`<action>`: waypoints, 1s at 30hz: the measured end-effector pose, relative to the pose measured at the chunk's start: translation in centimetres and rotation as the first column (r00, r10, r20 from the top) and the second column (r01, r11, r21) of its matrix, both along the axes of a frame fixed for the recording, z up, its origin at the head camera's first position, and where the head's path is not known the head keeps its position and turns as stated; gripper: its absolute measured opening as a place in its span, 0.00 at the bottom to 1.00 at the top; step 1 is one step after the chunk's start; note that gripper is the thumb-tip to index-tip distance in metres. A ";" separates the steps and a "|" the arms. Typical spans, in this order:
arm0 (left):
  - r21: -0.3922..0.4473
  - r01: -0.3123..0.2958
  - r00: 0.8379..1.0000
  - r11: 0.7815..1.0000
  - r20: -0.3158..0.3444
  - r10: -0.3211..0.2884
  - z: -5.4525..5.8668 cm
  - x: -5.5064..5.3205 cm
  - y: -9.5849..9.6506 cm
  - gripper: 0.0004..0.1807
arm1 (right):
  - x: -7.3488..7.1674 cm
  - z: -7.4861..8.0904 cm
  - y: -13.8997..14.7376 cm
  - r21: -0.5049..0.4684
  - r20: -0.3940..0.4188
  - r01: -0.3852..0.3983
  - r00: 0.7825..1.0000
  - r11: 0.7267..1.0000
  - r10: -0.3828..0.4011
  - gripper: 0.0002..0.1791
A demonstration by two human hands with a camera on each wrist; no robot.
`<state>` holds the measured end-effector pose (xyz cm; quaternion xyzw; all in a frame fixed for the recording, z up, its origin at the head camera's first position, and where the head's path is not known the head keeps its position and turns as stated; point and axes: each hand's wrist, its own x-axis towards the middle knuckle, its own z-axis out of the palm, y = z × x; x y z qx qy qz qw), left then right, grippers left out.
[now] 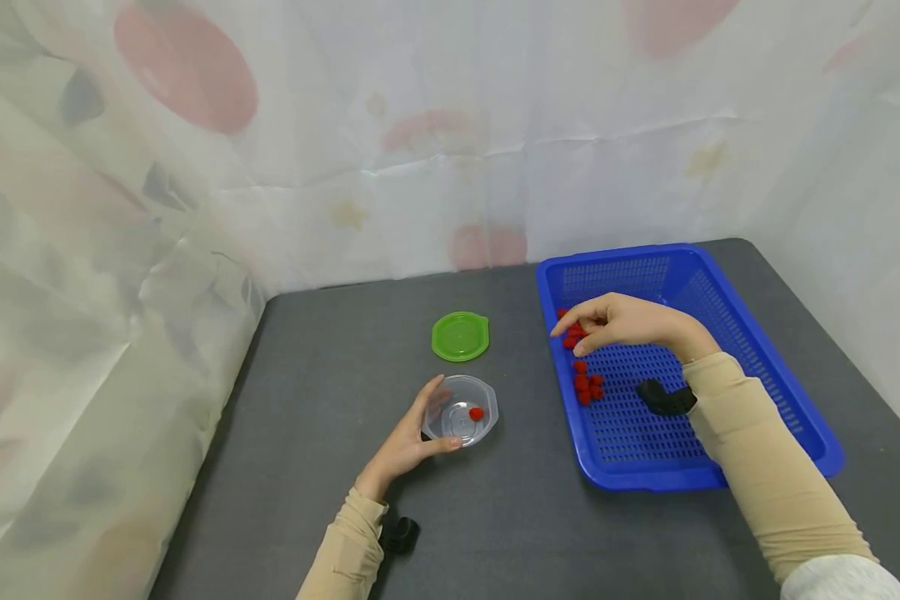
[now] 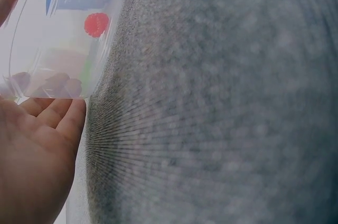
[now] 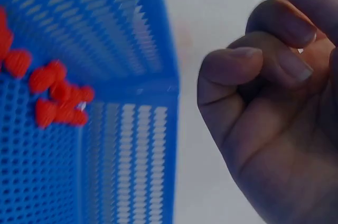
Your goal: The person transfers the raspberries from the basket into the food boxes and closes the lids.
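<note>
The left sleeve (image 1: 342, 546) is beige and creased at the cuff by the bare left hand (image 1: 401, 446), with a rounded black fitting (image 1: 400, 536) jutting out. The right sleeve (image 1: 772, 467) matches, its curved black mount (image 1: 663, 398) protruding below the right hand (image 1: 633, 321); toward the table's (image 1: 307, 417) right edge, whitish cloth (image 1: 843, 577) meets it.

Two hands (image 1: 405, 446), one tub (image 1: 457, 398), one lid (image 1: 460, 337), one basket (image 1: 645, 454), at least ten red berries (image 1: 476, 413)

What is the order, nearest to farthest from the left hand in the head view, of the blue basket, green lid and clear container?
1. Clear container: held in the left hand.
2. Green lid: just beyond the container.
3. Blue basket: off to the right.
</note>
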<state>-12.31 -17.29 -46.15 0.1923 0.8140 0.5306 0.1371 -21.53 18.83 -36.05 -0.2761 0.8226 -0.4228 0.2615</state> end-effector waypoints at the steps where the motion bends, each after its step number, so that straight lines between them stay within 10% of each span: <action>1: 0.006 0.002 1.000 1.000 -0.003 -0.002 0.0 0.0 0.0 0.53 | -0.1 -0.3 0.4 0.003 0.013 0.002 1.000 1.000 -0.002 0.16; 14: 0.014 0.005 1.000 1.000 -0.001 -0.005 -0.1 0.0 0.0 0.52 | -1.8 -3.8 3.0 0.074 0.260 0.001 0.965 0.997 -0.020 0.20; 30: 0.013 0.003 1.000 1.000 -0.001 -0.003 -0.5 -0.2 -0.1 0.53 | -2.6 -7.3 3.7 0.193 0.339 -0.002 0.939 0.981 -0.064 0.22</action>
